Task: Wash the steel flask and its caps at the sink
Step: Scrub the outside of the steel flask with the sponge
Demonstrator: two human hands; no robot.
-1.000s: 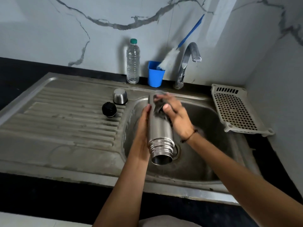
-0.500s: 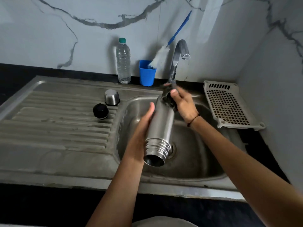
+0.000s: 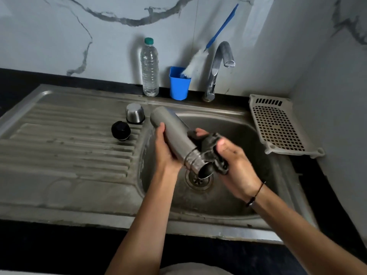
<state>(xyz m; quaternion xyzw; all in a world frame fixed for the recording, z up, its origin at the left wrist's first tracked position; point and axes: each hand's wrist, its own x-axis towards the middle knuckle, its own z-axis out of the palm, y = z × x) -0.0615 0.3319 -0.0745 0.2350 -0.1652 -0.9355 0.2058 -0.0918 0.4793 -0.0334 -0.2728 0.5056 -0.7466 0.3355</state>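
The flask (image 3: 174, 137) is held tilted over the sink (image 3: 228, 195), its open mouth low above the drain (image 3: 198, 180). The left hand (image 3: 164, 151) cups the body from beneath, fingers curled round it. The right hand (image 3: 234, 163) grips a dark scrubber (image 3: 212, 147) against the neck. Recommended: rotate the flask while scrubbing the neck rings, keeping the grip firm against slipping. Steel cap (image 3: 135, 113) and black cap (image 3: 121, 130) rest on the drainboard (image 3: 59, 135), apart from both hands.

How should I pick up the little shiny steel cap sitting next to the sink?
Come straight down from above and wrap your fingers around the round sides of the steel cap. It stands with its closed, domed end up on the drainboard, so there is no rim to hook. The black cap sits close, so avoid bumping it.
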